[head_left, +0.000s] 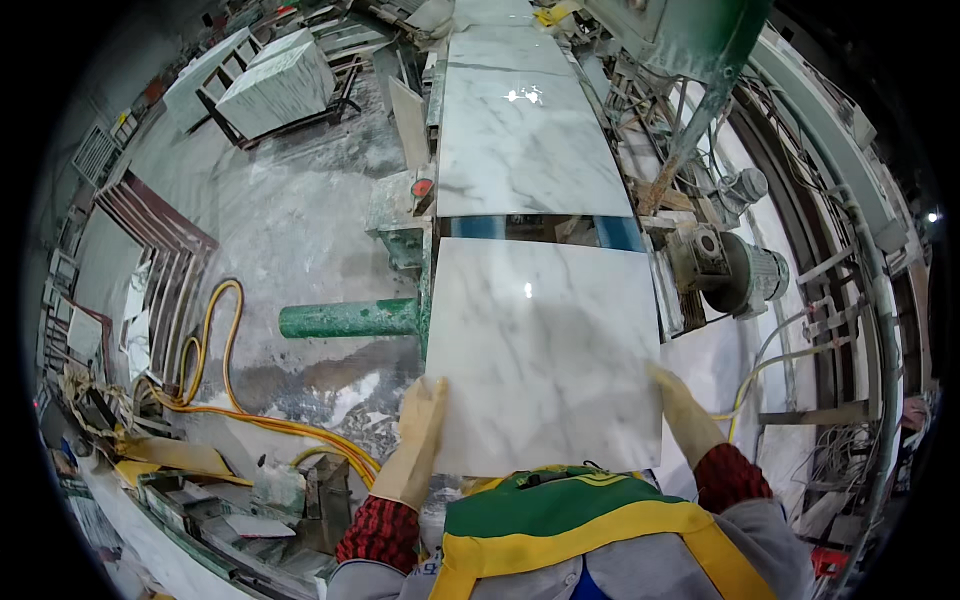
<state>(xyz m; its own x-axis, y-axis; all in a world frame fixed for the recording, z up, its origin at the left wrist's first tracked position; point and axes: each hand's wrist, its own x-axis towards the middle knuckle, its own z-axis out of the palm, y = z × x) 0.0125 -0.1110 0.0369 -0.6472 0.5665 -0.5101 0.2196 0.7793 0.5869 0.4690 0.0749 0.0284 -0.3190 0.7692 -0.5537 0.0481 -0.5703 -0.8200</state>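
Note:
A polished white marble slab with grey veins lies flat in front of me, its near edge close to my green and yellow apron. My left hand, in a cream glove, grips the slab's left edge near its front corner. On the opposite edge my right hand, gloved alike, holds the slab too. The undersides of both hands' grips are hidden. Beyond a gap with blue belts, another veined marble slab rests on the conveyor line.
A green pipe juts left from the conveyor frame, below a red button. An electric motor sits at the right side. Yellow hoses snake over the floor. Stacked slabs stand far left; a green machine rises far right.

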